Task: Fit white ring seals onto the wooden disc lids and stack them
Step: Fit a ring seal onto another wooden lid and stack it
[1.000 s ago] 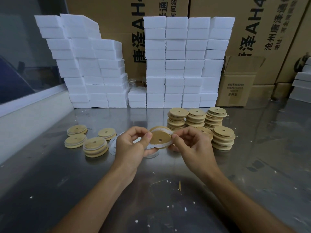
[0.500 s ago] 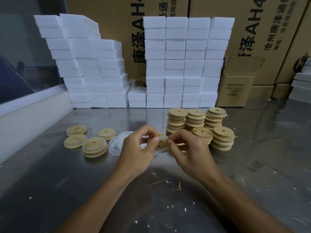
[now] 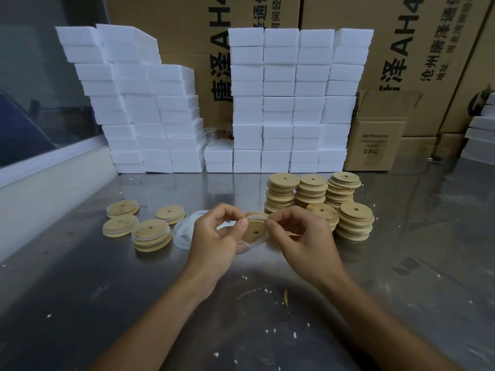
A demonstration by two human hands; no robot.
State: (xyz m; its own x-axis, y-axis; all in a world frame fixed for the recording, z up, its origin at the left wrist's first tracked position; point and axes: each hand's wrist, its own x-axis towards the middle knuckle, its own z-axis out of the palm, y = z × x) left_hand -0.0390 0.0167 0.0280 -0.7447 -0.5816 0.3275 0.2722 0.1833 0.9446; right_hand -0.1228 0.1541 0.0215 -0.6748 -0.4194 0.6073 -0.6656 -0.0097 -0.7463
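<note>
Tilted up again since half a second ago, showing its flat face and centre hole: wooden lid, held above the table between both hands. White ring stretched round its rim, seen clearly along the top edge and lower right. Left hand pinching the lid's left edge, thumb and forefinger curled onto the ring. Right hand gripping the right edge the same way, fingertips on the ring.

Loose white rings lying flat on the table just left of the left hand, partly hidden behind it. Further left, short stacks of lids, some with white seals showing between the layers. Behind and right of the hands, taller stacks of bare lids, packed close together, five in a cluster.

At the back, white foam blocks piled in columns against the wall of big cartons. Printed on the cartons in black, sideways: "AH" with Chinese characters, among them "唐泽" and "沧州". Small open box just right of the foam, small dark print on its front, too fine to read. White crumbs scattered over the table near the arms.
</note>
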